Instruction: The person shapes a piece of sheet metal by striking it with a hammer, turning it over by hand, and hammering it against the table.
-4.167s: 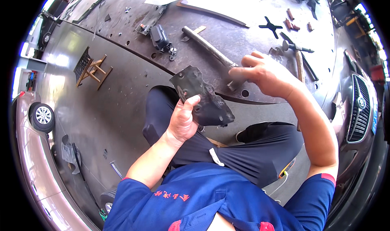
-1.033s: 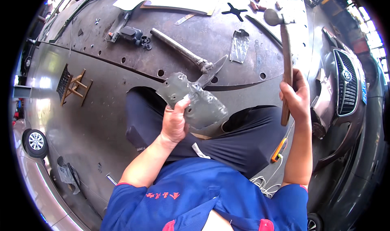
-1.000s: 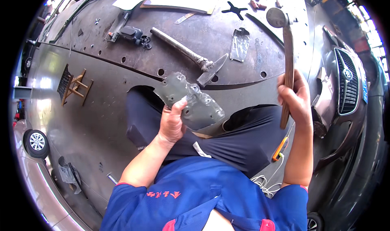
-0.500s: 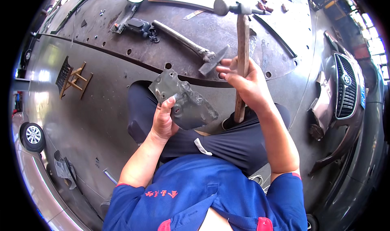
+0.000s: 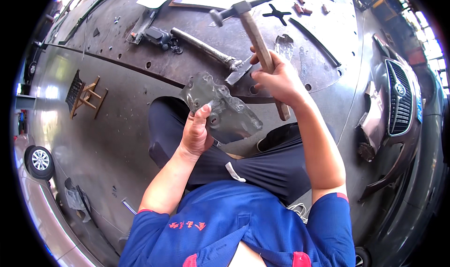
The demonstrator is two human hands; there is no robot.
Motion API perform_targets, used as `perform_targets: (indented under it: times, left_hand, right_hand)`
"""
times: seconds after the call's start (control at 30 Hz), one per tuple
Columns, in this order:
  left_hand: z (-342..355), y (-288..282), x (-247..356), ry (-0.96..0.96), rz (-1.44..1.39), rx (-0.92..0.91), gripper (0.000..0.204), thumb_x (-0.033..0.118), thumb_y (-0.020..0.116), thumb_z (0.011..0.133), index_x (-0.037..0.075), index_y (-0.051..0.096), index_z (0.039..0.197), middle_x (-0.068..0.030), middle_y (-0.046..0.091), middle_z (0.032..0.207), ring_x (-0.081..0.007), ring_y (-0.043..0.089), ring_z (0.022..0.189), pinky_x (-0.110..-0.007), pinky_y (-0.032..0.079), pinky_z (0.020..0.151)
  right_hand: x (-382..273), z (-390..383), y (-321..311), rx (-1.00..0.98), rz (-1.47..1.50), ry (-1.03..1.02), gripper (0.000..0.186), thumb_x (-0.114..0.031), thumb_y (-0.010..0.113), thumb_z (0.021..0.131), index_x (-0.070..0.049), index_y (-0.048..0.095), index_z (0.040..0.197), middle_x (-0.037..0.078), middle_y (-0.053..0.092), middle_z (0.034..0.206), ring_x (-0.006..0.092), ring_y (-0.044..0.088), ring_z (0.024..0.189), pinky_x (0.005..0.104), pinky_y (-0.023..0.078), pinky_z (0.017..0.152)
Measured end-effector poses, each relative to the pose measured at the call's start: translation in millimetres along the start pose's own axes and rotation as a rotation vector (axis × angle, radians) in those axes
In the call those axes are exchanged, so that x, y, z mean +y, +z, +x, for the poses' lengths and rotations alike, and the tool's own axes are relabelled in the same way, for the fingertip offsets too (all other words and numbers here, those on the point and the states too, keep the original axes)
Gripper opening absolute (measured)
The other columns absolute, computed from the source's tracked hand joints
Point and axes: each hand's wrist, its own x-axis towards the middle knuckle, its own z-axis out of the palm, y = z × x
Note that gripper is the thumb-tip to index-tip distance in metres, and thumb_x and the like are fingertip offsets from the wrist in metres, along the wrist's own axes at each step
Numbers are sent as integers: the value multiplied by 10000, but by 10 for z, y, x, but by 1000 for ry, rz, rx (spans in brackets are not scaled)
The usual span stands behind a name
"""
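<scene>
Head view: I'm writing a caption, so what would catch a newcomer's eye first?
Probably the wooden-handled hammer, held head-up in the right hand at upper centre. Next, the bumpy dark grey plate in the left hand near the middle. Then the chrome-framed car grille at the far right.

We're on a head-worn fisheye looking down past the wearer's blue shirt (image 5: 220, 206), left hand (image 5: 195, 132) and right hand (image 5: 282, 81) pretty close below. It's super wide, so we also get the metal table (image 5: 314, 65) ahead, edges bent.
</scene>
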Motion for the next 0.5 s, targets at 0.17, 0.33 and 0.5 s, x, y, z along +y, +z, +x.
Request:
perform_targets:
  times: [0.17,0.33,0.5]
  left_hand:
    - [23,47,0,-17,18,49,361,252,682,1060,63,661,1366,-70,726,1286,-220,703,1172,-405,572,1044]
    - [128,69,-116,-2,-5,61,295,194,634,1088,55,674,1346,-74,744,1260,-216,718,1148,-395,590,1020]
    - [198,107,-340,88,86,185,293,242,579,1132,38,677,1319,-73,741,1254,-194,718,1140,-373,593,1020]
  right_hand:
    - [47,-38,40,37,-331,-333,262,-57,701,866,-19,696,1125,110,639,1187,249,687,1066,379,546,948]
    - [-86,-206,54,23,-258,-232,268,-36,690,862,-5,697,1128,113,640,1194,287,677,1108,376,531,986]
    - [-31,-208,-56,-29,-266,-191,368,-30,702,893,-20,665,1259,90,666,1184,237,675,1104,362,525,1003]
